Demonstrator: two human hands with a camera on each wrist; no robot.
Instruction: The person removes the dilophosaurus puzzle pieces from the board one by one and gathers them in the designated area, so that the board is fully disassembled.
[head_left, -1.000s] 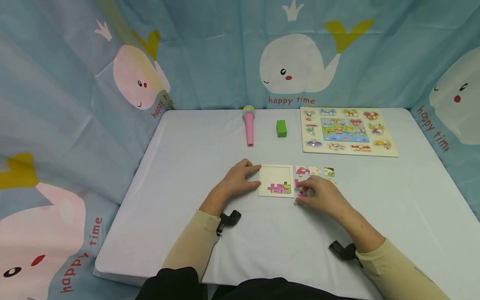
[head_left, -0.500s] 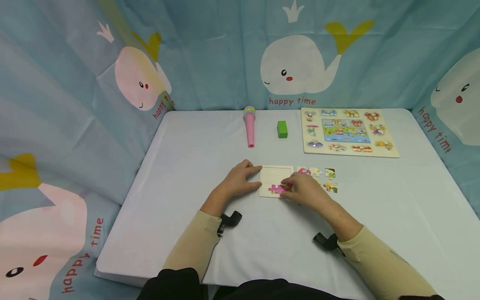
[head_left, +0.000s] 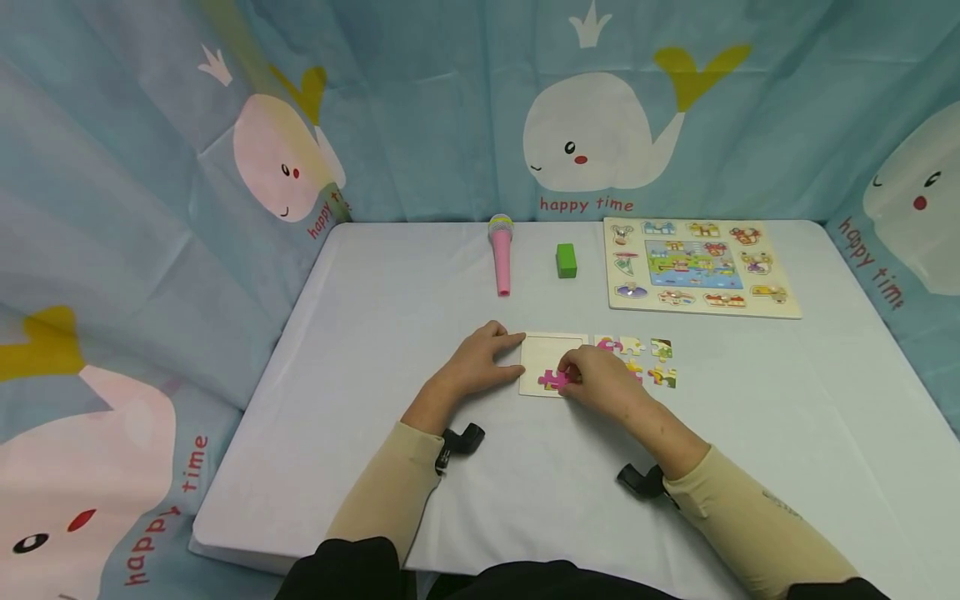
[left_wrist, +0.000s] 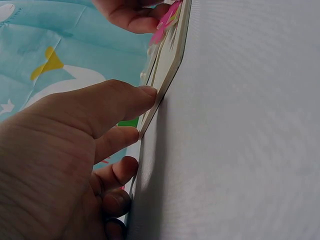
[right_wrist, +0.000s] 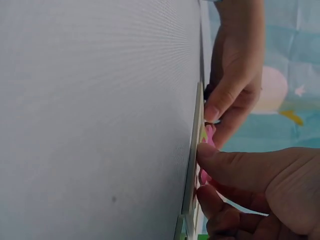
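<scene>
A square puzzle board (head_left: 542, 354) with a raised rim lies flat on the white table. My left hand (head_left: 483, 360) touches its left edge with thumb and index finger extended; in the left wrist view the thumb (left_wrist: 146, 95) rests against the rim. At the board's lower right, my right hand (head_left: 603, 379) pinches a pink puzzle piece (right_wrist: 210, 136) between thumb and fingers. The piece (head_left: 552, 380) looks slightly raised and tilted in the left wrist view. The right hand hides the board's lower right corner and whatever lies under the fingers.
Several loose puzzle pieces (head_left: 662, 348) lie right of the board. Farther back are a pink toy microphone (head_left: 502, 258), a green block (head_left: 566, 261) and a larger wooden peg puzzle (head_left: 701, 304). A blue whale-print curtain (head_left: 435, 125) stands behind the table.
My right hand has moved left from the loose pieces onto the board's lower right, covering the green piece there. It now holds the pink piece. The left hand has stayed at the left edge.
</scene>
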